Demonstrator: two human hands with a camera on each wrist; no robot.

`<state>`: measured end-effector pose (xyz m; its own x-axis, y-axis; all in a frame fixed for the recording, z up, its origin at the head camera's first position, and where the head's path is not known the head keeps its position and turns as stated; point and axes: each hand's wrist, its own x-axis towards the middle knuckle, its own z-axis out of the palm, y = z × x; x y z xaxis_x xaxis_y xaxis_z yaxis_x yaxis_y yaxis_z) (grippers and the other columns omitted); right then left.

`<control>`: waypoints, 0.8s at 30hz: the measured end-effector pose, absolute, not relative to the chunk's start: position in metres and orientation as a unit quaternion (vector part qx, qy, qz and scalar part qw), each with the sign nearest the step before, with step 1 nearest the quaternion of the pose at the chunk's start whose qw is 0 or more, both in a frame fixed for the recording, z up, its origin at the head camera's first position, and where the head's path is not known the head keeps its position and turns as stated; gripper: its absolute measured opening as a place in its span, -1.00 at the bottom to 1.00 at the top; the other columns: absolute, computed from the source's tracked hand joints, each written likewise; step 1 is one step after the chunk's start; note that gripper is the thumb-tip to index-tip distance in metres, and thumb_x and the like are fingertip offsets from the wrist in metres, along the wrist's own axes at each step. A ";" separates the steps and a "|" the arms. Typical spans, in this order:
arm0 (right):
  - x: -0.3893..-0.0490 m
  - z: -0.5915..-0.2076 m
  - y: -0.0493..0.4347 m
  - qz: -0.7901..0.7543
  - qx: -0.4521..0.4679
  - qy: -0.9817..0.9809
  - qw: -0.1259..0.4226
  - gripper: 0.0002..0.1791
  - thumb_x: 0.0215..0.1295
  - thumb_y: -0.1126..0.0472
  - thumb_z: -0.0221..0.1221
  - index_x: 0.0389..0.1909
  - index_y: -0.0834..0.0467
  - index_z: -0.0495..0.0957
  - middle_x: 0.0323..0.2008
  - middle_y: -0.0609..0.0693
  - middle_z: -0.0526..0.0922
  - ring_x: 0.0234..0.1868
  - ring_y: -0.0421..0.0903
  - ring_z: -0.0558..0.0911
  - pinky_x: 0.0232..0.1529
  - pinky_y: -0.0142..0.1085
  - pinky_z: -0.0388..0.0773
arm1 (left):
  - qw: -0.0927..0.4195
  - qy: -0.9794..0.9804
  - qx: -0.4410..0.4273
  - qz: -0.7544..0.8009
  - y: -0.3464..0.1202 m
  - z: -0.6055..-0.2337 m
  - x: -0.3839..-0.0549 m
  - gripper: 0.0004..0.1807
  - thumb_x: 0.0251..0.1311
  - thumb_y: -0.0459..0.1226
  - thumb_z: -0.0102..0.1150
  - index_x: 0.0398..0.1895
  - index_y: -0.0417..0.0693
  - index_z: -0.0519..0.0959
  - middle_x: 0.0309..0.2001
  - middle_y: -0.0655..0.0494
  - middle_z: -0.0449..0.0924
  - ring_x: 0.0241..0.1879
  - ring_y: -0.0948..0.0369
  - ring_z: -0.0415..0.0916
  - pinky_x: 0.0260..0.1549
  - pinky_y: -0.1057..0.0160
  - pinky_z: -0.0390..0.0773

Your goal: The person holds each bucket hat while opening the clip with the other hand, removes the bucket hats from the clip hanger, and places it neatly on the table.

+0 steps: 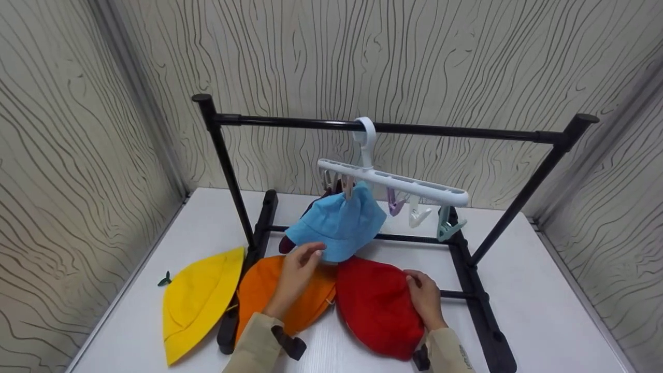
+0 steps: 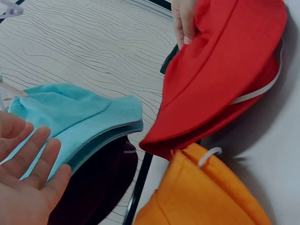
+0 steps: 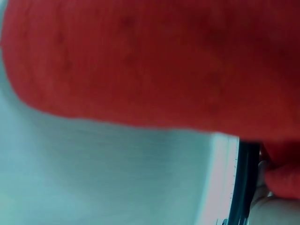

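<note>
My right hand (image 1: 426, 298) grips the crown edge of a red bucket hat (image 1: 378, 305), with the brim toward me. In the left wrist view a white elastic strap (image 2: 258, 93) hangs under that brim. The left hand (image 1: 298, 272) has its fingers spread loosely beside the brim of a light blue hat (image 1: 342, 223) and holds nothing. A clothespin (image 1: 349, 187) on the white clip hanger (image 1: 409, 185) pinches the blue hat's crown. Behind it hangs a dark maroon hat (image 2: 93, 187). Below my left forearm lies an orange hat (image 1: 259, 285).
The hanger hooks over the black rack's top bar (image 1: 290, 123). Toward its right end dangle a purple clip (image 1: 394, 203), a white clip (image 1: 417, 213) and a green clip (image 1: 448, 226). A yellow hat (image 1: 202, 300) with a green sprout lies at the left, against the rack's foot (image 1: 228, 331).
</note>
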<state>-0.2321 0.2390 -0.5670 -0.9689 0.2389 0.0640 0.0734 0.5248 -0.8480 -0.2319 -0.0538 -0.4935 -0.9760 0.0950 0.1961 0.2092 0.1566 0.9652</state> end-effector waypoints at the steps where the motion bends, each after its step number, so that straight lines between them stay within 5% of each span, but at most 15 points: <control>1: -0.232 -0.567 0.239 0.477 -0.086 -0.870 0.090 -0.72 0.41 0.30 0.01 0.00 0.32 0.58 -0.05 0.24 0.65 -0.05 0.05 0.59 -0.01 -0.20 0.52 | 0.046 -0.762 -0.098 -0.638 -0.053 -0.492 -0.232 -0.67 0.41 -0.21 -0.01 0.12 -0.16 0.53 0.09 -0.05 0.60 0.08 0.03 0.52 0.16 0.06 0.51; 17: -0.244 -0.544 0.245 0.457 -0.062 -0.887 0.029 -0.73 0.35 0.31 0.08 0.00 0.30 0.58 -0.09 0.21 0.65 -0.11 0.03 0.61 -0.12 -0.21 0.58 | 0.083 -0.768 -0.136 -0.620 -0.048 -0.462 -0.237 -0.69 0.39 -0.27 0.01 0.09 -0.22 0.55 0.07 -0.08 0.61 0.02 0.04 0.54 0.11 0.11 0.54; 24: -0.250 -0.529 0.236 0.441 -0.025 -0.895 0.065 -0.71 0.35 0.29 0.09 0.04 0.29 0.56 -0.02 0.20 0.62 -0.01 0.08 0.57 0.00 -0.10 0.54 | 0.105 -0.761 -0.152 -0.622 -0.051 -0.452 -0.239 -0.65 0.39 -0.27 0.02 0.17 -0.20 0.49 0.07 -0.09 0.60 0.05 0.02 0.53 0.15 0.08 0.51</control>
<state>-0.2504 0.2357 -0.5292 -0.9903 0.1013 0.0948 -0.0134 0.6100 -0.7923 -0.2386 -0.0510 -0.4519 -0.9314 0.1012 0.3496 0.3628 0.1808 0.9142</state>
